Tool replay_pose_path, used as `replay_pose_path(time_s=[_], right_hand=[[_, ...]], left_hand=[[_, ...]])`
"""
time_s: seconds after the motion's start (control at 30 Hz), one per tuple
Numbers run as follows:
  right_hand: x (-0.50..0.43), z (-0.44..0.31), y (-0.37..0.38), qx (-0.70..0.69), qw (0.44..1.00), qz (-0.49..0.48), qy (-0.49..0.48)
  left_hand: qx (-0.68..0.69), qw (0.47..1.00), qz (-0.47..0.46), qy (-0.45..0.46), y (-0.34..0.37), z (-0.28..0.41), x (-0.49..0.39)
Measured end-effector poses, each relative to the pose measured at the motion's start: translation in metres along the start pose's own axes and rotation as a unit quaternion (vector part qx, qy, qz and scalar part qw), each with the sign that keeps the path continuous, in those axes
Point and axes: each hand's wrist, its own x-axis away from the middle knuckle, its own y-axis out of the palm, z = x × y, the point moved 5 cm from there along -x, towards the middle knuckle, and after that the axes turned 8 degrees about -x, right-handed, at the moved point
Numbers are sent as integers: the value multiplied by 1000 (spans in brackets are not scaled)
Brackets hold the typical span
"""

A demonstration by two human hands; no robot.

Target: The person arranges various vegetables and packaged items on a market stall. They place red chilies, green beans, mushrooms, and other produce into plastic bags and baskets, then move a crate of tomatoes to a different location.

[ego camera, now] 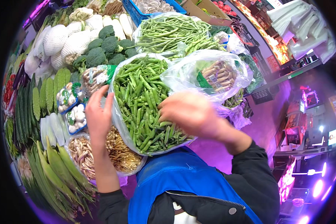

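Before me stands a clear plastic bag [116, 123] full of green pea pods [142, 103], its mouth spread wide. My left hand [98, 114] is at the bag's left rim with fingers apart. My right hand [190, 112], blurred, reaches over the right side of the pods. Its fingertips are at the pods, and whether they grip one is hidden. Right of the pods lies another clear bag [182, 70] holding a pack of long-stemmed mushrooms [218, 75]. A similar mushroom pack [95, 79] sits just beyond my left hand.
Green beans [170, 30] and broccoli [109, 47] lie farther back. To the left are bitter melons [49, 92], packed white mushrooms [77, 117] and corn cobs [54, 165]. Dried roots or stems [123, 151] fill a bag nearest me. White plastic bags [305, 28] hang at upper right.
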Motion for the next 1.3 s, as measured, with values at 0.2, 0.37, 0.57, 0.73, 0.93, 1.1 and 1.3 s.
replay_pose_path(time_s=[0.2, 0.37, 0.57, 0.73, 0.93, 1.1, 1.3], right_hand=[[45, 175, -67, 290, 922, -245, 69], [95, 249, -57, 237, 756, -546, 272], [89, 142, -104, 279, 868, -359, 199], [91, 87, -172, 67, 978, -47, 191], [85, 161, -126, -367, 814, 276, 355], [46, 198, -72, -504, 681, 354, 397], [19, 191, -35, -607, 627, 367, 322]], left_hand=[[58, 947, -85, 303, 148, 215, 2], [-189, 949, -104, 228, 249, 224, -6], [-161, 941, -247, 169, 272, 189, -13], [-189, 930, -264, 173, 277, 161, -12], [-99, 951, -230, 182, 244, 151, -10], [149, 975, -152, 62, 175, 146, -9], [249, 964, 25, -89, 101, 126, 19]])
